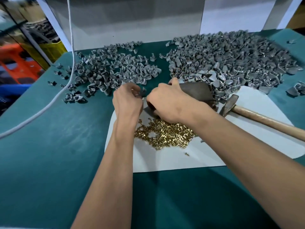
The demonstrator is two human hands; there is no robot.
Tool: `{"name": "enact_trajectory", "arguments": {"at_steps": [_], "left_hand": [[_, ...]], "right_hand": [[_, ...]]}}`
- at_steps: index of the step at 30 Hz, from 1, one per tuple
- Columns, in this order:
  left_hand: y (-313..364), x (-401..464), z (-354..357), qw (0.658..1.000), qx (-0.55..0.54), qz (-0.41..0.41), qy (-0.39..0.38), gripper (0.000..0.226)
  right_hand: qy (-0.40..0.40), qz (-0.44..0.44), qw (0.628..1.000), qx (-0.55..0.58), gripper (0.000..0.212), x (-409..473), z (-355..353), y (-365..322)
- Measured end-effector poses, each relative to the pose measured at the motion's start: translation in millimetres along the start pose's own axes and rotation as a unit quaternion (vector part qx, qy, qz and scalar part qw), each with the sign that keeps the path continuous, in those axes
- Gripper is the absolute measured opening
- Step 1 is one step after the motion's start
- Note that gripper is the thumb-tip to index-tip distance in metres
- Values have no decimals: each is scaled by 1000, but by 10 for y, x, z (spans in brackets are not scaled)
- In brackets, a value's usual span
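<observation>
My left hand (127,99) pinches a small grey metal part (143,92) just above the table. Close beside it, my right hand (166,102) has its fingers curled down over the front of a dark metal block (196,91); what they hold is hidden. A heap of small brass pins (166,134) lies on a white sheet (165,161) just below both hands. One pile of grey parts (112,70) spreads at the back left. A larger pile of grey parts (231,58) spreads at the back right.
A hammer (230,104) with a wooden handle (270,123) lies on the white sheet at the right. A white cord (54,100) runs across the green table (49,154) on the left. White panels (132,19) stand behind the piles. Coloured crates (19,63) sit beyond the left edge.
</observation>
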State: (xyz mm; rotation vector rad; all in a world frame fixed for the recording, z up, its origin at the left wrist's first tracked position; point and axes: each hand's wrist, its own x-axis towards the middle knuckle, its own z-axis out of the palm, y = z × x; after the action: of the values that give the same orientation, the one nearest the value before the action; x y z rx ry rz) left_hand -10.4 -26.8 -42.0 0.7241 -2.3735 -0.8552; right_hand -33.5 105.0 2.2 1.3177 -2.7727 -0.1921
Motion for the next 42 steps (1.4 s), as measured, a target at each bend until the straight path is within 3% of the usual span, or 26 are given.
{"name": "enact_trajectory", "arguments": {"at_steps": [3, 11, 14, 17, 20, 25, 30, 38, 42], "left_hand": [[-1, 12, 6, 1000, -26, -13, 2, 36], [25, 16, 34, 982, -179, -45, 29, 13], [50, 4, 57, 978, -202, -36, 41, 13], [95, -16, 91, 966, -254, -35, 31, 16], [155, -53, 127, 952, -306, -9, 4, 18], [286, -180, 224, 942, -330, 23, -51, 11], [313, -226, 252, 937, -337, 34, -88, 22], [421, -267, 195, 906, -393, 75, -140, 33], [447, -303, 191, 907, -374, 102, -168, 35]], "right_hand": [[-4, 10, 1000, 28, 29, -33, -2, -60], [20, -21, 998, 49, 16, -245, 60, -109], [75, -12, 989, 131, 15, -341, 65, -21], [163, 24, 947, 276, 11, -472, 73, 157], [269, 47, 916, 294, 12, -575, 142, 345], [352, 167, 873, 294, 8, -686, 284, 510], [346, 335, 820, 311, 7, -701, 359, 646], [354, 331, 830, 276, 7, -710, 331, 622], [402, 267, 814, 323, 9, -742, 274, 607]]}}
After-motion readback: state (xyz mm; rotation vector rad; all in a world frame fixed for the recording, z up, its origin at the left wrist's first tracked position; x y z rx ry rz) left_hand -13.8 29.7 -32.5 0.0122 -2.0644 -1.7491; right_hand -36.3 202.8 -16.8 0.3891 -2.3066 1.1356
